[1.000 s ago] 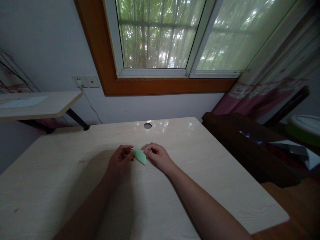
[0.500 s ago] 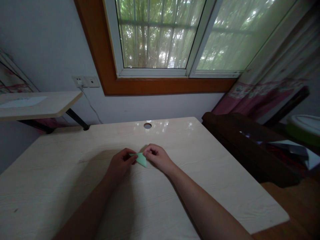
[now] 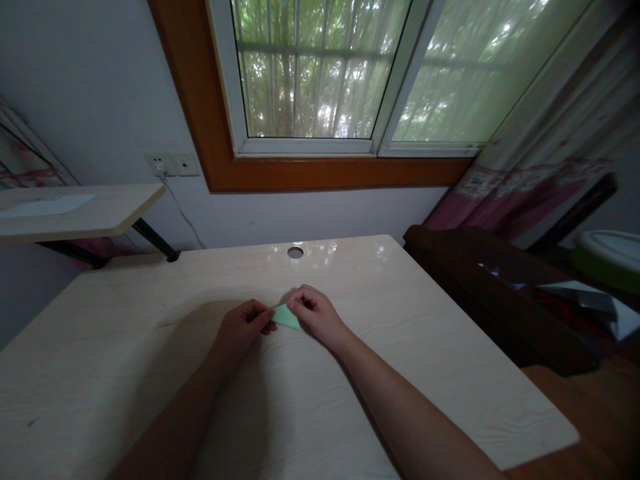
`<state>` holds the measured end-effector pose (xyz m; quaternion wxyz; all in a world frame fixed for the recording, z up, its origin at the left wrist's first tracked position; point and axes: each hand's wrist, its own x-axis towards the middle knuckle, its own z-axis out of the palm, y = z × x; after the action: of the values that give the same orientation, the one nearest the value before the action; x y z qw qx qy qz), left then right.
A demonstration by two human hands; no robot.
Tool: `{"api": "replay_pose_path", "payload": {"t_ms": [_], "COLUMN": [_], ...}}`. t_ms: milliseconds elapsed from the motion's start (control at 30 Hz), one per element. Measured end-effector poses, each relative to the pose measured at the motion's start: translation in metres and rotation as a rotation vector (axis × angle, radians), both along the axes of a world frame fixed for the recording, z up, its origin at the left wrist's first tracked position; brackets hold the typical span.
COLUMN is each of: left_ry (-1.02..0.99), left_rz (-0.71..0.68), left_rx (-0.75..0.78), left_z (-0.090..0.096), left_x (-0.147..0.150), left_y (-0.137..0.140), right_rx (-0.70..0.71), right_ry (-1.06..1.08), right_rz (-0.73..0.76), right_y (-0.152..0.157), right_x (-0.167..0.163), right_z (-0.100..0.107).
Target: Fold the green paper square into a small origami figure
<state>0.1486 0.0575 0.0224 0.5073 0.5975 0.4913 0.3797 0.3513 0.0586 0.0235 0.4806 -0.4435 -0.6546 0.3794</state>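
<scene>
A small piece of folded light-green paper is held between my two hands, just above or on the pale wood-grain table. My left hand pinches its left end between thumb and fingers. At the upper right edge, my right hand grips the paper with thumb and forefinger, its other fingers curled. The fingers cover both ends of the paper, so its full shape is hidden.
A round cable hole lies near the table's back edge. To the left a raised shelf on black legs carries a white sheet. Beyond the right edge stands dark wooden furniture. A window is behind the table.
The green paper has turned between my fingers: its lower corner now points more to the right, and less of it shows at the left hand. Both hands have stayed nearly in place.
</scene>
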Motion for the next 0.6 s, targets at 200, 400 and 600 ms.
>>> {"api": "replay_pose_path", "payload": {"t_ms": [200,400,600], "left_ry": [-0.007,0.113,0.201], "left_rz": [-0.027,-0.082,-0.126], "left_rx": [-0.007,0.093,0.119], "left_z": [0.0020,0.0033,-0.0015], "left_x": [0.0009,0.0017,0.0015], "left_y": [-0.0014,-0.0020,-0.0017], "right_rx": [-0.008,0.004,0.046], "right_ry": [0.024,-0.003,-0.068], "right_rz": [-0.006,0.039,0.087], "right_y": [0.0011,0.0007,-0.0022], "right_x": [0.0007,0.0006,-0.0006], "right_z": [-0.0032,-0.0070,-0.0029]}}
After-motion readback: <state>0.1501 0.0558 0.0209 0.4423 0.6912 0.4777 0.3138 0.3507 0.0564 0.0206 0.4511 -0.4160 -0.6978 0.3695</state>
